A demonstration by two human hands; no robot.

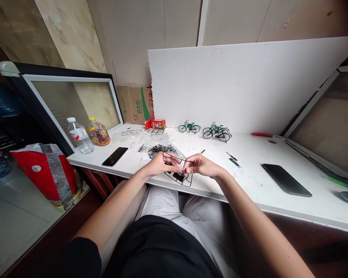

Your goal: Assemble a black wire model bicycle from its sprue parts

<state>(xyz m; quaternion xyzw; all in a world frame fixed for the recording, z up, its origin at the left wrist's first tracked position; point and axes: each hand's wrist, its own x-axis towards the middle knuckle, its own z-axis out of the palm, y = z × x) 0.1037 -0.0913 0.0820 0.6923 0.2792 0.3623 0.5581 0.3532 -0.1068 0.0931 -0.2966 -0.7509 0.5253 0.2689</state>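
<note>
My left hand (161, 165) and my right hand (199, 166) meet over the near edge of the white table (249, 170). Together they pinch a black plastic parts frame (178, 178) that hangs partly over the edge. The fingers of both hands are closed on it. Just behind my hands lies a pile of black parts frames (162, 149). Three small green model bicycles (204, 129) stand farther back, near the white foam board (243, 85).
Two black phones lie on the table, one at the left (115, 156) and one at the right (286, 180). Two bottles (88, 134) stand at the left corner. A red carton (154, 124) sits at the back; green tools (233, 159) lie right of my hands. A red bag (46, 170) stands on the floor.
</note>
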